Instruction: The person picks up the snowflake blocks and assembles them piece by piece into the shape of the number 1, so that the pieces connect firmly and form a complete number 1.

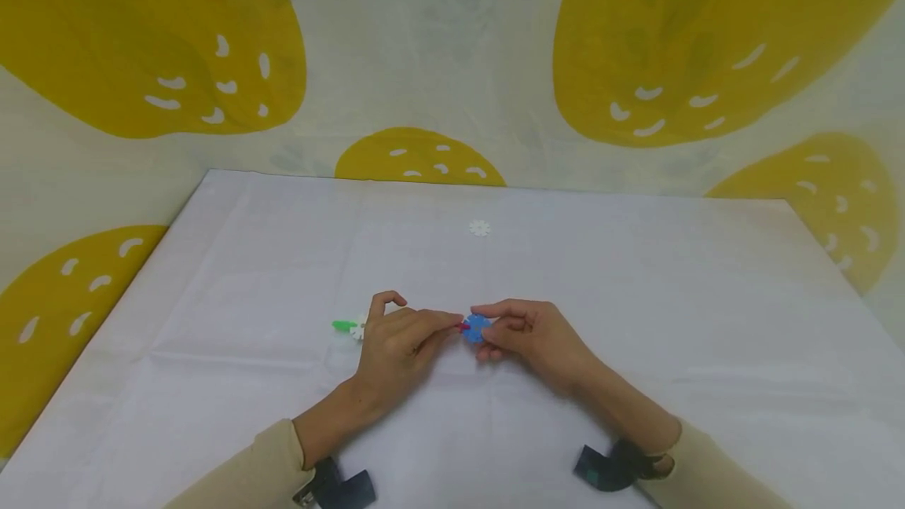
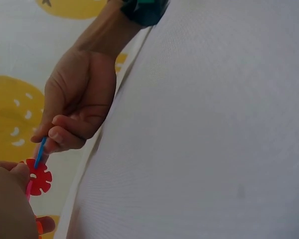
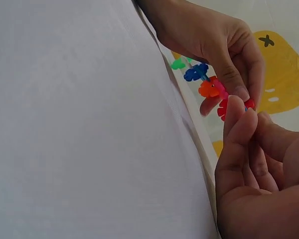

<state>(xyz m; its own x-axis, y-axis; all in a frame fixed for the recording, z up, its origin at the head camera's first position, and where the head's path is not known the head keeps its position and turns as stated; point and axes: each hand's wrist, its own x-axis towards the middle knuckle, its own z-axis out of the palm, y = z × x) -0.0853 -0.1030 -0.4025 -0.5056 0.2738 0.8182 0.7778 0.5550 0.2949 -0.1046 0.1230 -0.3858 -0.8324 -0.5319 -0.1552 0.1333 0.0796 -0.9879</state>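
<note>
My left hand point(image 1: 403, 344) pinches a chain of interlocking snowflake discs near its right end. In the right wrist view the chain runs from a green disc point(image 3: 179, 63) through a dark blue disc point(image 3: 193, 73), an orange disc point(image 3: 206, 89) and a pink disc point(image 3: 221, 90) to a red disc point(image 3: 223, 110). A white disc point(image 1: 357, 330) shows beside the green one in the head view. Between thumb and fingertips, my right hand point(image 1: 540, 336) holds a light blue disc point(image 1: 476, 327). Edge-on in the left wrist view, it meets the red disc's notched rim point(image 2: 44, 183).
A loose white snowflake disc point(image 1: 479, 228) lies farther back on the white-covered table point(image 1: 636, 273). Behind the table hangs a cloth point(image 1: 438, 45) with large yellow fruit prints. Dark straps point(image 1: 615, 468) with devices sit at both wrists.
</note>
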